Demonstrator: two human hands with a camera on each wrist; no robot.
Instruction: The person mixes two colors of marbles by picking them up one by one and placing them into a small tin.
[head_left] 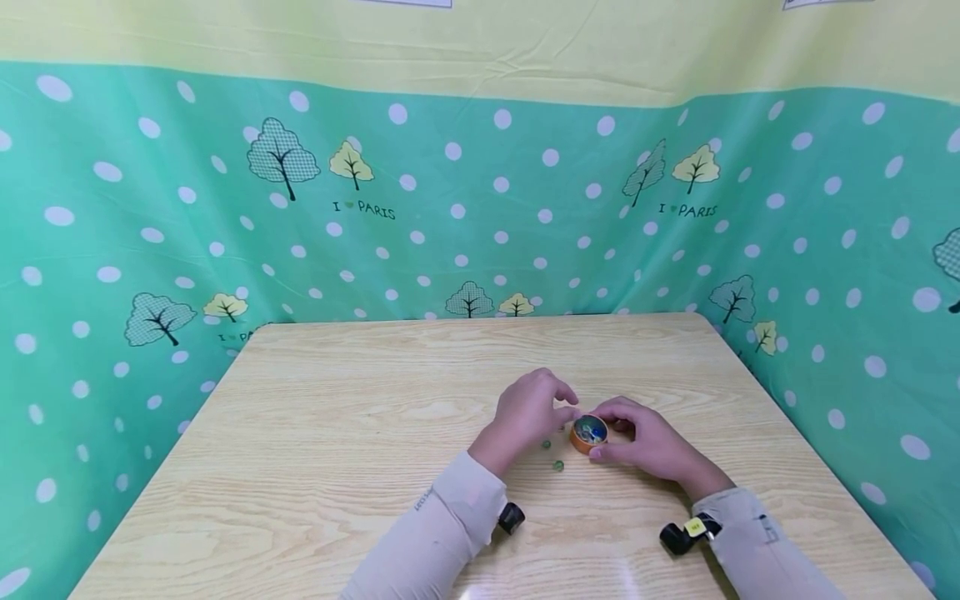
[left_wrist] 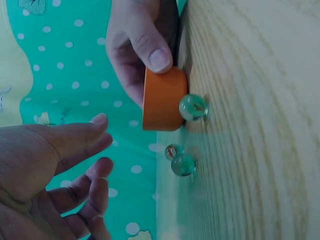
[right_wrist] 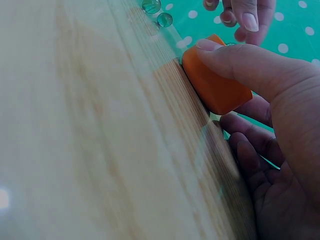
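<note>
The left hand (head_left: 525, 408) has its thumb and fingers parted, holding nothing; the right hand (head_left: 651, 437) pinches a round orange container (left_wrist: 164, 100) right of centre on the surface (head_left: 330, 417). Glass marbles (left_wrist: 183, 165) lie beside it on the pale wood grain, which shines at the near edge. Behind and along both sides hangs green dotted cloth (head_left: 427, 183), printed with trees and "PARIS", yellow above.
</note>
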